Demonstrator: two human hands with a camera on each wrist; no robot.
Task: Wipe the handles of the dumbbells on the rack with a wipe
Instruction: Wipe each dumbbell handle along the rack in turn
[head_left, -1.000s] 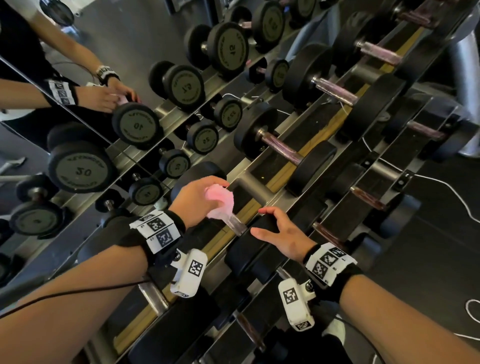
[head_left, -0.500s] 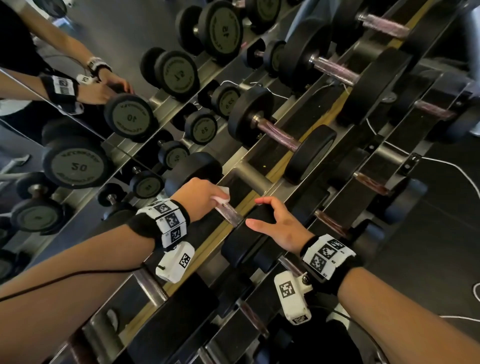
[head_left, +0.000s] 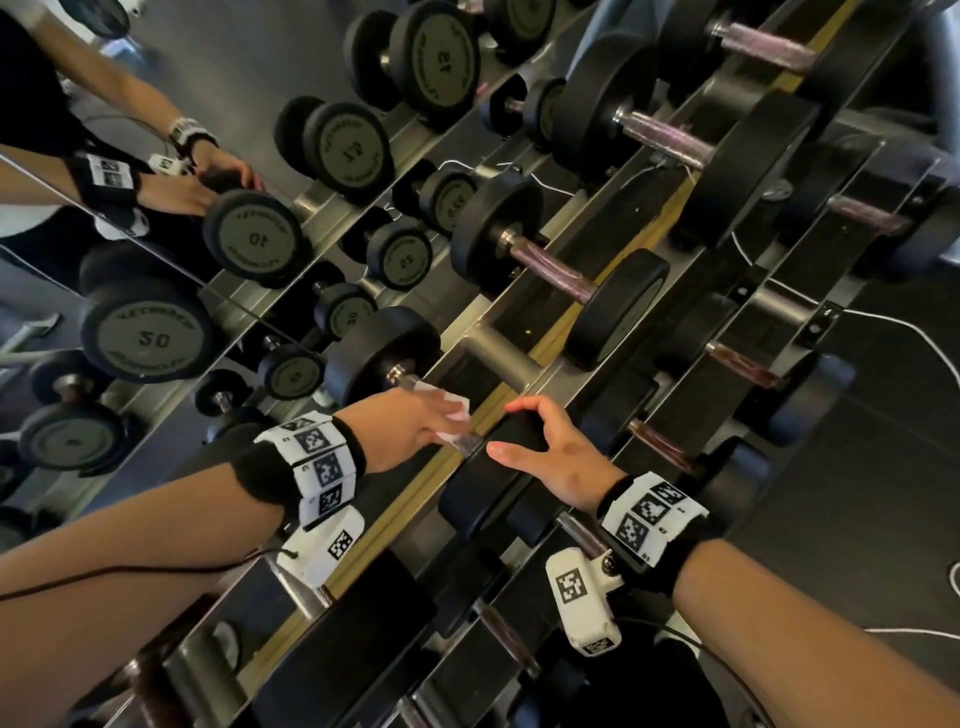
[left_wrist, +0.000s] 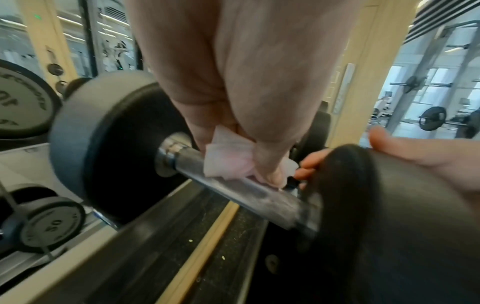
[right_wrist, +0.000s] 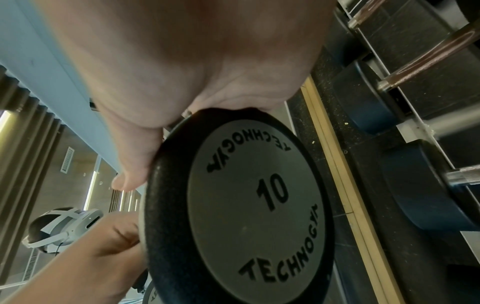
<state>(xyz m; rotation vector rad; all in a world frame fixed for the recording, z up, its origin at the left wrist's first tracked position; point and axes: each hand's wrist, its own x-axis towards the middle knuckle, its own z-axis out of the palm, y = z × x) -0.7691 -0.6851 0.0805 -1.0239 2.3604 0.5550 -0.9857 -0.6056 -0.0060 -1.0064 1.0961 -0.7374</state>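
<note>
A black 10 kg dumbbell lies on the rack's top tier, its steel handle (head_left: 464, 441) (left_wrist: 249, 191) running between the far head (head_left: 384, 348) and the near head (head_left: 493, 483) (right_wrist: 239, 205). My left hand (head_left: 441, 423) (left_wrist: 246, 82) grips a pinkish-white wipe (head_left: 457, 408) (left_wrist: 228, 162) wrapped over the handle near its far end. My right hand (head_left: 519, 431) (right_wrist: 182, 61) curls over the near head, thumb on one side and fingers on the other.
More dumbbells fill the rack: one with a pinkish handle (head_left: 550, 270) just beyond, others further right and on the lower tier (head_left: 660, 447). A mirror (head_left: 156, 234) at the left reflects the rack and my arms. A white cable (head_left: 909, 332) trails across the dark floor.
My left hand has closed down over the handle, so the wipe, bunched and plainly visible a second ago, now mostly hides under my fingers. My right hand has stayed on the near head.
</note>
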